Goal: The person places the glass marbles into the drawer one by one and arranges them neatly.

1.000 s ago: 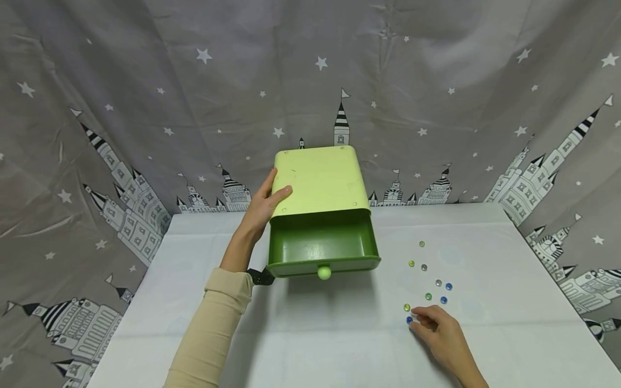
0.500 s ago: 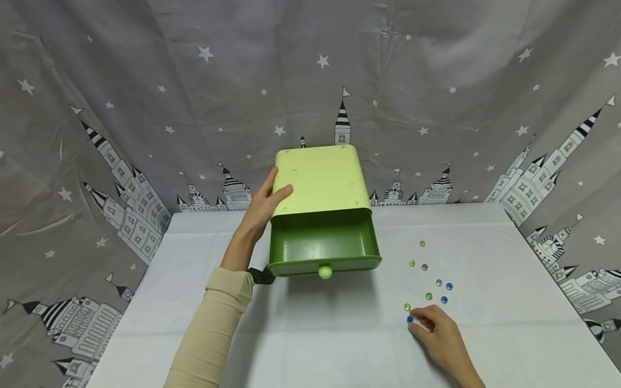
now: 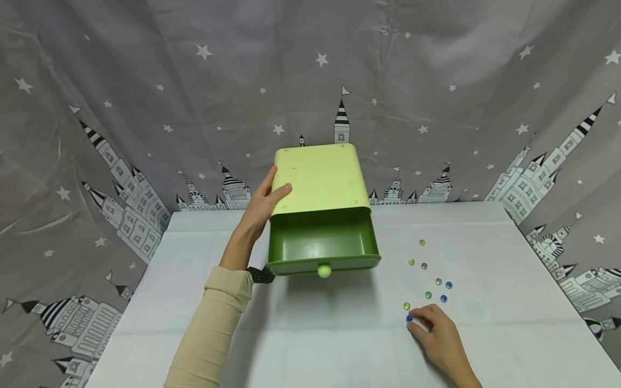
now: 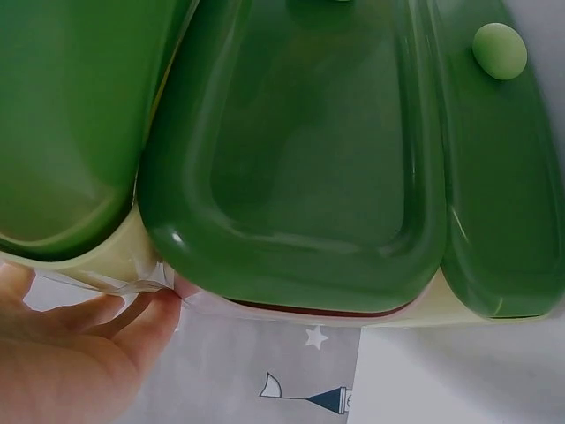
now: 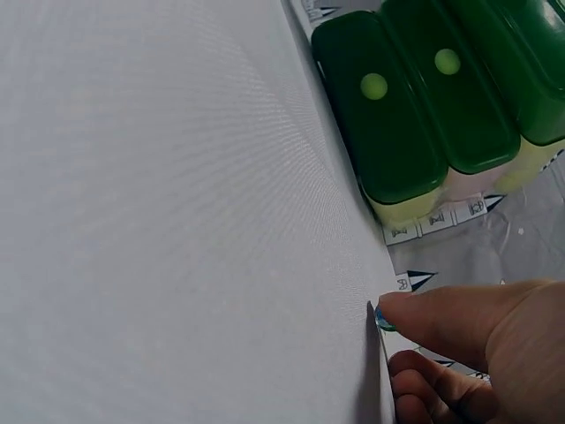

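Note:
A small drawer unit with a pale yellow-green casing stands at the middle of the table, its top green drawer pulled out and bare inside. My left hand rests against the unit's left side, thumb lying over the top edge. The left wrist view shows its fingertips right at the casing, beside a closed drawer front. At the right, my right hand pinches a blue glass bead between thumb and forefinger, low over the cloth. In the right wrist view this bead peeks out at the thumb tip.
Several other beads lie right of the unit: a yellow-green bead near my right fingertips, a green bead, a blue bead and a clear bead among them. A white cloth covers the table; a grey castle-print curtain hangs behind.
My right hand has shifted slightly left, its fingertips closing in around the blue bead. The left hand, the drawer unit and the other beads stay as they were.

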Action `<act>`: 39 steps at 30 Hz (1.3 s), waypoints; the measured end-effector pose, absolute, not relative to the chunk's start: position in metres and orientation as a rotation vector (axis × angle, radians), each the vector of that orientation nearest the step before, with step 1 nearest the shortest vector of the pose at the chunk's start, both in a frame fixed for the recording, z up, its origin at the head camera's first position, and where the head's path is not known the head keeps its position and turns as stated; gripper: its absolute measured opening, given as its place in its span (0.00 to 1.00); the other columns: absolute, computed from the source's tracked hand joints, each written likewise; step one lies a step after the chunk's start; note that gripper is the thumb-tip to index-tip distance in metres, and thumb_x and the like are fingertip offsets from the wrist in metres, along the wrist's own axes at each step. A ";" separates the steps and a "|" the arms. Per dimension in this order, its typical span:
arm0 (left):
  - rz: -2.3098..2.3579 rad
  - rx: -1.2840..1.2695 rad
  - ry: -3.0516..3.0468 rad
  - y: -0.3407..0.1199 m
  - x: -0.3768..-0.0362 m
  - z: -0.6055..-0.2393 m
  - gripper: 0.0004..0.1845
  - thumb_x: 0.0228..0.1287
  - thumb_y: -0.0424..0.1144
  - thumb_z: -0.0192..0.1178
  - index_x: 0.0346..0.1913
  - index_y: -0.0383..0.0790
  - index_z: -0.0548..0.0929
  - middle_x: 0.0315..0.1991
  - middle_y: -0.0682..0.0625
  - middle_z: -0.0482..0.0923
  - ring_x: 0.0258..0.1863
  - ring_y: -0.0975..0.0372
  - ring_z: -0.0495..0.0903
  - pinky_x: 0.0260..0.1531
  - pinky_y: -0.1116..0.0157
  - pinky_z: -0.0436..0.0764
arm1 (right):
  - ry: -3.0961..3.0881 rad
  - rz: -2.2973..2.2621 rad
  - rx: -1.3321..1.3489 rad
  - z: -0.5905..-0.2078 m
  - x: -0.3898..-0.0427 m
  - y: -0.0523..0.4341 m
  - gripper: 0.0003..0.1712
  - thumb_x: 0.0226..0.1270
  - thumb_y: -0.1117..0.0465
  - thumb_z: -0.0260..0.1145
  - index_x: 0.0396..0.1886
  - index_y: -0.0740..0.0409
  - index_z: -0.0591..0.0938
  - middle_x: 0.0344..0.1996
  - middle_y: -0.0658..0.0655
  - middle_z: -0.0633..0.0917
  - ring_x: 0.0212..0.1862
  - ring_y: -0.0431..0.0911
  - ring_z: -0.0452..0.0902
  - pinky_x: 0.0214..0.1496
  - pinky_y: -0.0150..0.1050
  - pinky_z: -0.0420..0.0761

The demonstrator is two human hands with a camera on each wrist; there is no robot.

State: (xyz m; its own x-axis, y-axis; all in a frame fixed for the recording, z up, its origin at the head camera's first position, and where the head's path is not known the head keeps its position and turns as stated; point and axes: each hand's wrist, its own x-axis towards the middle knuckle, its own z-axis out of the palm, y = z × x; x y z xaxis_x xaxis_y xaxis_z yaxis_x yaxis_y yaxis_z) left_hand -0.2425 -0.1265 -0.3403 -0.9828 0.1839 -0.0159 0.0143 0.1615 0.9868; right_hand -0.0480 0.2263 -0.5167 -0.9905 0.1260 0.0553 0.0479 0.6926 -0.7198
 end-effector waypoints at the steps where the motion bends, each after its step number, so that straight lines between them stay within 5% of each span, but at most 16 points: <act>1: 1.943 0.198 2.292 -0.127 -0.242 -0.340 0.41 0.75 0.47 0.55 0.80 0.51 0.43 0.79 0.50 0.38 0.77 0.58 0.39 0.72 0.57 0.50 | -2.793 1.183 -0.138 -0.517 -0.048 0.226 0.10 0.55 0.70 0.74 0.38 0.59 0.87 0.32 0.48 0.79 0.35 0.41 0.71 0.38 0.32 0.75; 39: 1.952 0.202 2.294 -0.128 -0.241 -0.341 0.41 0.74 0.47 0.56 0.80 0.52 0.45 0.79 0.50 0.40 0.77 0.57 0.41 0.72 0.56 0.51 | -2.706 1.246 -0.188 -0.516 -0.045 0.227 0.08 0.55 0.69 0.76 0.34 0.60 0.86 0.27 0.47 0.82 0.31 0.38 0.73 0.36 0.31 0.75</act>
